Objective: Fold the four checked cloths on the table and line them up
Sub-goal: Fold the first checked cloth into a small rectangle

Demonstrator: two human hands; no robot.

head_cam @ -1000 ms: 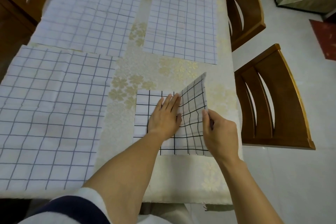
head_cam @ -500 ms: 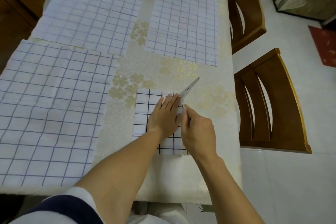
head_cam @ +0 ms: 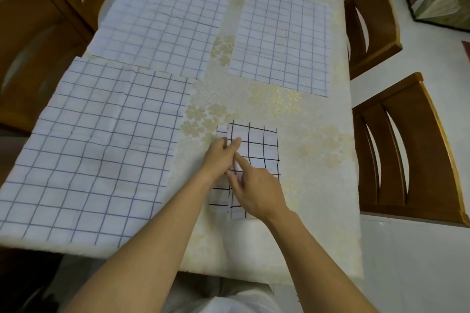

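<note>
A small white cloth with black checks [head_cam: 256, 150] lies on the cream flowered tablecloth [head_cam: 315, 173] near the front, its right half folded over to the left. My left hand [head_cam: 218, 157] is at the flap's left edge, thumb on top, and seems to pinch it. Just in front, my right hand [head_cam: 256, 190] holds the same edge between thumb and a stretched forefinger. Three larger cloths lie flat and unfolded: one at the near left [head_cam: 96, 150], one at the far left [head_cam: 162, 25], one at the far right [head_cam: 282, 40].
Two wooden chairs stand on the right, one near [head_cam: 407, 150] and one farther back [head_cam: 371, 20]. More wooden chairs [head_cam: 38, 33] press against the left side. The table's front edge [head_cam: 254, 274] is close to my body.
My right hand swung the raised right half of the small cloth over to the left and laid it down. My left hand slid from the cloth's middle to its left edge.
</note>
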